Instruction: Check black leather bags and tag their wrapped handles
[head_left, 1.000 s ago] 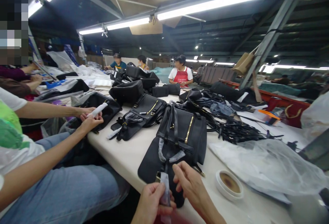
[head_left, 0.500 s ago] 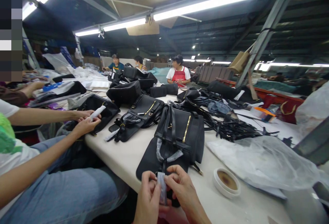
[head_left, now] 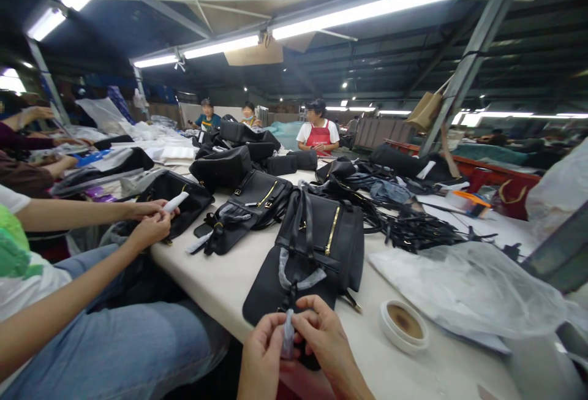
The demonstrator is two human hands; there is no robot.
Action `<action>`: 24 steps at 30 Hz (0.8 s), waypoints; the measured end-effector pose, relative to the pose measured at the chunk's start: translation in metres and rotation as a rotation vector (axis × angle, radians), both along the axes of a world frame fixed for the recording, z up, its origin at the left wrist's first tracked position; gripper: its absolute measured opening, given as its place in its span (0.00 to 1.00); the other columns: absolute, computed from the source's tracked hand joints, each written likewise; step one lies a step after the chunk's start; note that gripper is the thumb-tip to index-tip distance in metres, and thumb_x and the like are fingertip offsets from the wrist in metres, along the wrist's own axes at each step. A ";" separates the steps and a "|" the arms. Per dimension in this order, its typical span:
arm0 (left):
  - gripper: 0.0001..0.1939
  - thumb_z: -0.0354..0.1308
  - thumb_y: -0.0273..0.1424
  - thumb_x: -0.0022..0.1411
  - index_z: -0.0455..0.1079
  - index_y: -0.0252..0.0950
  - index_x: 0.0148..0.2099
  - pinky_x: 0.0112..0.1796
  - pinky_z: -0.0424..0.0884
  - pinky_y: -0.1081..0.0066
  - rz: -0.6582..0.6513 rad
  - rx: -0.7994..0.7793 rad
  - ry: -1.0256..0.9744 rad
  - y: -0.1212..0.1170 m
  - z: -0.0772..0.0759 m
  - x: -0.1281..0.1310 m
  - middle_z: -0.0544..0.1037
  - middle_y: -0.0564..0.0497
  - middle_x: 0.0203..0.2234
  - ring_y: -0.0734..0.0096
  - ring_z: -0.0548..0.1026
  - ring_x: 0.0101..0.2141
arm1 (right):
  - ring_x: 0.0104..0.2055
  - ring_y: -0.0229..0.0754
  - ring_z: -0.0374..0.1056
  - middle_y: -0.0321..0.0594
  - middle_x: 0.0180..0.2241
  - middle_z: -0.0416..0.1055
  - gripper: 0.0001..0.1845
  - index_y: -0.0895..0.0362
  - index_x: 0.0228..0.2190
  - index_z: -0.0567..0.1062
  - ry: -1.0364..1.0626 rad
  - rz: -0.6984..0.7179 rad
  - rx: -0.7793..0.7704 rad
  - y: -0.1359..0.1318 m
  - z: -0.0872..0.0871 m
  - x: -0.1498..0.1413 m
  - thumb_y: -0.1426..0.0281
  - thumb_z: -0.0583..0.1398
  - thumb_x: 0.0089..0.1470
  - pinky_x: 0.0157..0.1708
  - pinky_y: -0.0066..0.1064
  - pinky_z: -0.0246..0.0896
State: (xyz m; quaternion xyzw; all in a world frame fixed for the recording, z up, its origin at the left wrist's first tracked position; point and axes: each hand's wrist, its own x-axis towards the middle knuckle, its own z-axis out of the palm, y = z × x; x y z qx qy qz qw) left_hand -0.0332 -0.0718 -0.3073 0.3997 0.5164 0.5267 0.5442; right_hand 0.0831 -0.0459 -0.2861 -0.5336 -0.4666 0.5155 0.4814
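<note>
Between my two hands, at the table's front edge, is a small plastic-wrapped tag (head_left: 288, 334) joined to a black bag (head_left: 316, 228). My left hand (head_left: 263, 351) pinches its left side with thumb and fingers. My right hand (head_left: 324, 332) grips its upper right side, thumb against forefinger. The bag lies on the table with its flap spread toward me; a gold zip (head_left: 333, 230) runs down its front. Clear wrapping covers the bag's looped handle (head_left: 294, 274). Exactly what the wrapping on the tag encloses is hidden.
A roll of tape (head_left: 404, 324) lies right of my hands, beside a sheet of clear plastic (head_left: 496, 296). Black straps (head_left: 422, 228) are heaped behind. At left, a co-worker's hands (head_left: 154, 219) hold a white roll (head_left: 176, 202). Another black bag (head_left: 257, 204) lies between us.
The plastic around the tag has gone from flat and wide to narrow and gathered between my fingers. The co-worker's hands at left have shifted slightly.
</note>
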 end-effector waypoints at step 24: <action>0.23 0.69 0.49 0.38 0.72 0.34 0.27 0.21 0.61 0.77 0.057 -0.024 -0.165 0.013 -0.016 0.011 0.70 0.55 0.16 0.75 0.67 0.20 | 0.32 0.46 0.75 0.38 0.29 0.79 0.21 0.57 0.46 0.68 -0.376 -0.120 0.183 -0.024 0.003 0.004 0.65 0.56 0.50 0.35 0.32 0.64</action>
